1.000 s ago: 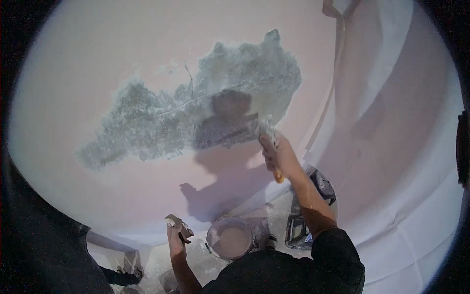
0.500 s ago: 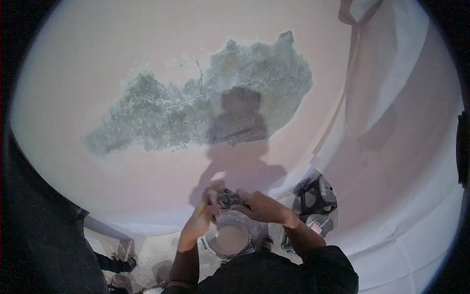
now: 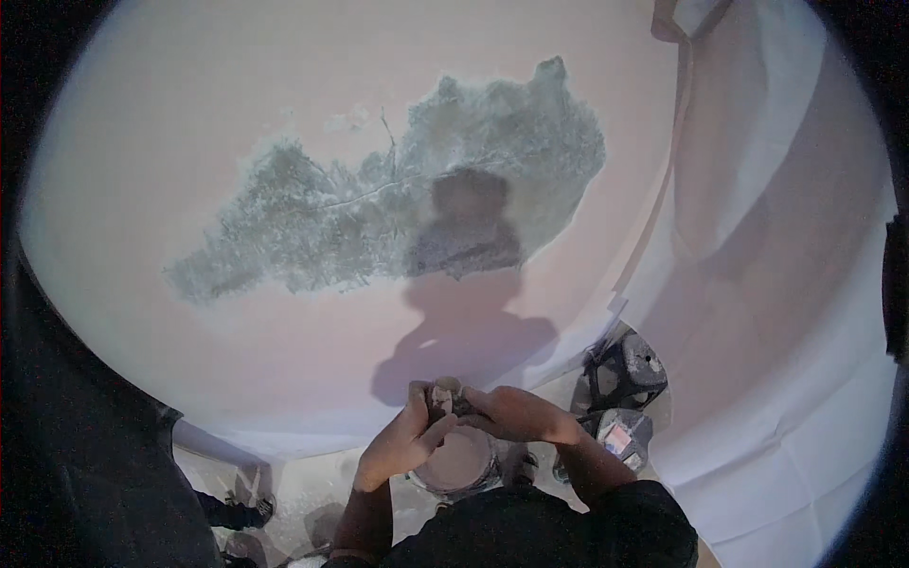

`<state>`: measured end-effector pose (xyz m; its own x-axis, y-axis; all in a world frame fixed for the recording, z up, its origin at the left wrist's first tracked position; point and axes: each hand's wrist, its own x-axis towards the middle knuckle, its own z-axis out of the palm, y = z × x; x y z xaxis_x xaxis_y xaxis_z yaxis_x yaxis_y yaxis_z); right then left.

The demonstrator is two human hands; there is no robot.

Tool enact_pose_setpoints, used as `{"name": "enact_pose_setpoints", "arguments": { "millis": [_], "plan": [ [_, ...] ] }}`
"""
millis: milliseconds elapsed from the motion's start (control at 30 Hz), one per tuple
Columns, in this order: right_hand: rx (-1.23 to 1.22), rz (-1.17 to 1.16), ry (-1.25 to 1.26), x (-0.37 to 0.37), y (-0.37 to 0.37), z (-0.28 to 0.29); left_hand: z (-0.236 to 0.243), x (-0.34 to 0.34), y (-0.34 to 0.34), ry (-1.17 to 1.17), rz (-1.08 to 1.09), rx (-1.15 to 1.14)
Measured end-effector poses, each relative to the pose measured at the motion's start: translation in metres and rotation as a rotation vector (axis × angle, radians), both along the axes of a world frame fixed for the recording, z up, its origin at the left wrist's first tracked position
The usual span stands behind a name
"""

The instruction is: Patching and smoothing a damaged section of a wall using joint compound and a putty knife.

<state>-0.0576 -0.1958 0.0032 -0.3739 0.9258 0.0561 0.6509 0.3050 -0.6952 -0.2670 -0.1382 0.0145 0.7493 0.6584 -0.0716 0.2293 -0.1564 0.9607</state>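
Right hand (image 3: 516,414) down from the grey wall patch (image 3: 303,232) since a second ago, now against left hand (image 3: 402,440), whose fingers grip the plaster-smeared scraper (image 3: 442,399) between both, lower centre above bucket (image 3: 493,466); long axis and right-hand grip unclear.

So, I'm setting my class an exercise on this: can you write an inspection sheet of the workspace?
Surface: pale pinkish wall with a ragged grey patch, crossed by a thin crack-like line; a shadow covers part.
Job's things: smeared hand tools, number unclear; bucket of pinkish mix below.
Clutter: two dark, pale-smeared objects right of the bucket, kind unclear.
Hands: left hand and right hand close together, both closed on the tools.
Cables: nothing seen.
Surroundings: pale sheeting at right, dark material at left, apparently a shoe lower left.
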Motion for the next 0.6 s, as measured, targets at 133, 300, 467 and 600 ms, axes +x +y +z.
{"name": "enact_pose_setpoints", "arguments": {
  "millis": [133,300,467,600],
  "plan": [
    [-0.004,0.046,0.057,-0.017,-0.002,-0.002,-0.019,-0.016,0.0,-0.216,0.07,0.045],
    [-0.099,0.019,-0.056,-0.029,0.0,-0.011,-0.022,-0.032,0.002,-0.052,0.096,0.179],
    [-0.207,-0.016,-0.104,-0.032,0.003,-0.016,-0.029,-0.036,0.005,-0.143,0.209,0.127],
    [-0.146,-0.016,-0.109,-0.022,0.003,-0.02,-0.046,-0.017,0.015,-0.031,0.295,0.279]
  ]
}}
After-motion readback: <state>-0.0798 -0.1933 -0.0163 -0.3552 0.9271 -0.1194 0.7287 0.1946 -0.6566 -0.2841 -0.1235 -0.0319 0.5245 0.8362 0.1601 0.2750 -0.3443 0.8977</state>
